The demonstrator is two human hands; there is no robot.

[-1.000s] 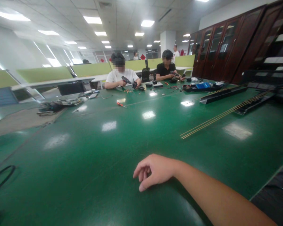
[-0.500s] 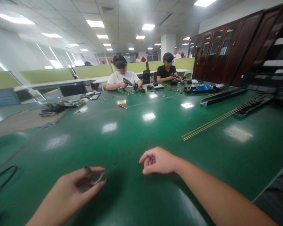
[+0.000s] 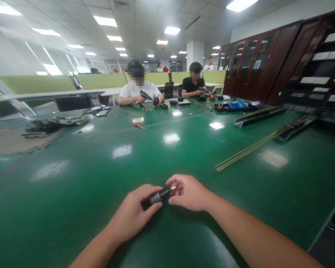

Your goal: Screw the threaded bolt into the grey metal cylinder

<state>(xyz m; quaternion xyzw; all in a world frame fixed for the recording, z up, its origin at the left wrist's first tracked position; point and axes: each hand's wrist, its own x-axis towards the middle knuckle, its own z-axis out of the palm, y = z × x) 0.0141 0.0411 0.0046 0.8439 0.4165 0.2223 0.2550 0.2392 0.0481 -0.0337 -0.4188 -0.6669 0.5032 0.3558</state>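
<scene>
Near the front of the green table (image 3: 80,178), my left hand (image 3: 141,206) grips a dark and silver cylindrical metal part (image 3: 156,197) between thumb and fingers. The part's thin, ridged end with a bright tip points right, toward my right hand (image 3: 187,191). My right hand has its fingers curled around that bright tip, with the thumb apart below; whether the fingers touch the tip cannot be made out.
Thin brass-coloured rods (image 3: 245,152) lie at the right beside black channels (image 3: 261,117). A red screwdriver (image 3: 138,125) lies further back. Two people (image 3: 139,91) sit across the table holding tools. Assorted parts (image 3: 53,124) lie at the back left.
My left hand has moved right with the metal part, bringing it up to my right hand. The part's ridged end and bright tip now show. The view has shifted slightly.
</scene>
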